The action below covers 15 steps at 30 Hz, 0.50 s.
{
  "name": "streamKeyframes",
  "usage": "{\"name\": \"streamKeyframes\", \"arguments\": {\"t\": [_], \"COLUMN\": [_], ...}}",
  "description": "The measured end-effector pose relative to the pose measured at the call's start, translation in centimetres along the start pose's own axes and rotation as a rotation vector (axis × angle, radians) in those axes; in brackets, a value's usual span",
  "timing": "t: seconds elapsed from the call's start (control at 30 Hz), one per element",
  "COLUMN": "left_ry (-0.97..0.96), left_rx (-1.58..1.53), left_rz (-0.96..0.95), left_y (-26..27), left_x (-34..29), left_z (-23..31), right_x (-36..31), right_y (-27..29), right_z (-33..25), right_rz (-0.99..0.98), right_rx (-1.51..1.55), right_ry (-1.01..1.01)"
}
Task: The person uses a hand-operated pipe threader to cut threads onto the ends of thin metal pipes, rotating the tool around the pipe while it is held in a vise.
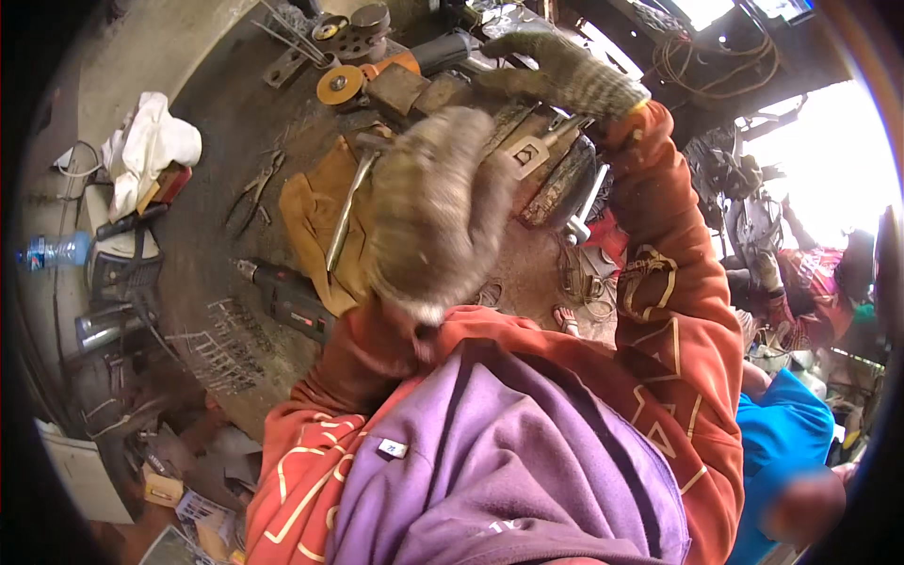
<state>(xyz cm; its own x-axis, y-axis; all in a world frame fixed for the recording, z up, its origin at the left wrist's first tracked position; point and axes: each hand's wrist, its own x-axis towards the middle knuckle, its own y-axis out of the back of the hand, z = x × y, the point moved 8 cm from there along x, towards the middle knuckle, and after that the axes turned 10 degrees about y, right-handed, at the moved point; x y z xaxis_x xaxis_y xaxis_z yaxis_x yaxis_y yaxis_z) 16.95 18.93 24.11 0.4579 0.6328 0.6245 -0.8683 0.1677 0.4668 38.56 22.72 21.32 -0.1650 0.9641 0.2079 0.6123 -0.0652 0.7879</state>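
My left hand [428, 212], in a grey knitted glove, is smeared by motion above the workbench [212, 141]; its fingers cannot be made out. Beneath and beside it lie a tan leather piece [315, 212] and a hammer [350, 207] with a metal handle. My right hand [565, 75], gloved too, reaches across the far side with fingers and thumb apart and nothing visible between them. Close to its fingertips is the dark rear of an angle grinder [450, 52], whose orange disc [339, 85] points left. Metal blocks [397, 89] sit beside the grinder.
Tongs [252, 193], a dark power tool [290, 297] and small metal pieces [226, 347] lie on the bench's left. A white cloth [155, 146] and plastic bottle [56, 251] are farther left. A silver T-shaped tool [589, 209] is at the right edge. A person in blue [786, 438] is at lower right.
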Motion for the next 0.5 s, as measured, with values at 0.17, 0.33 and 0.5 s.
{"name": "streamKeyframes", "arguments": {"t": [0.17, 0.33, 0.5], "left_ry": [0.197, 0.011, 0.603], "left_rx": [-0.166, -0.27, -0.148], "left_rz": [-0.127, -0.091, 0.088], "left_y": [-1.0, -5.0, 6.8], "left_x": [2.8, 5.7, 6.0], "left_z": [-5.5, -8.3, -24.9], "right_x": [-5.0, -10.3, -11.7], "right_y": [-1.9, -1.9, -1.0], "right_z": [-1.4, -5.3, -4.6], "right_rz": [0.097, 0.372, 0.494], "right_rx": [0.486, 0.42, 0.227], "right_ry": [-0.262, -0.303, -0.3]}}
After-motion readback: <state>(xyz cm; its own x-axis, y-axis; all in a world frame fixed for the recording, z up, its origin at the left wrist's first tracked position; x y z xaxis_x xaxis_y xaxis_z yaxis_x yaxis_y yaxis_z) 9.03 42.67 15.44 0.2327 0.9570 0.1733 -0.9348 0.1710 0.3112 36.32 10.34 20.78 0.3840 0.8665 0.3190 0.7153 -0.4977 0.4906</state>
